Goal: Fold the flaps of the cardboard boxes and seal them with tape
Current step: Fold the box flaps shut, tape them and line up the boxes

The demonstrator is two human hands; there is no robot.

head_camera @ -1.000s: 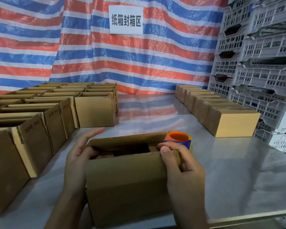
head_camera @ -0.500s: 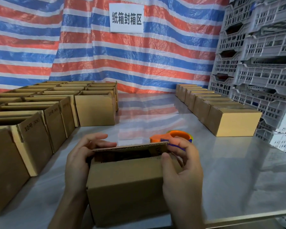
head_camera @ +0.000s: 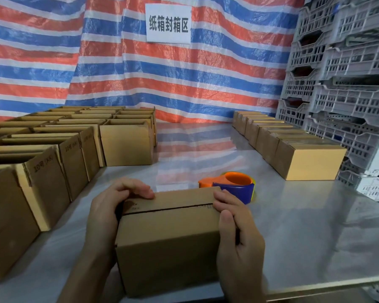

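Out to the left of the grip, rows of open boxes (head_camera: 53, 178) stand with their flaps up. The left hand (head_camera: 105, 215) holds the left end of the cardboard box (head_camera: 166, 248), its fingers curled over the top and pressing the far flap down. The box sits on the table (head_camera: 304, 232) between both hands, its flaps folded shut and meeting along a dark seam. The right hand (head_camera: 236, 237) clasps the right end, fingers hooked over the top corner and thumb on the front face. Just beyond those fingers lies an orange and blue tape dispenser (head_camera: 234, 185). Farther right runs a row of closed boxes (head_camera: 311, 162), with grey crates (head_camera: 348, 95) stacked behind them.
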